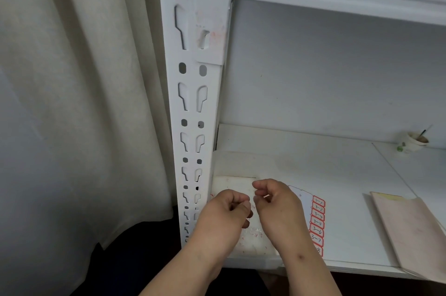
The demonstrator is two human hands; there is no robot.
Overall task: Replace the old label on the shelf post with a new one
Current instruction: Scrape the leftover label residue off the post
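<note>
Two curled hands, perforated white post [193,102]

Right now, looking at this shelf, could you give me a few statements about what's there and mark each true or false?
1. The sheet of red-bordered numbered labels lies on the white shelf board. True.
2. A new red-bordered label is stuck on the white perforated metal shelf post. False: only faint reddish residue shows near the post's top.
3. The left hand and right hand are close together above the shelf's front. True.
4. The paper cup stands at the shelf's front edge. False: it sits at the back right.
5. A beige fabric curtain hangs left of the post. True.
</note>
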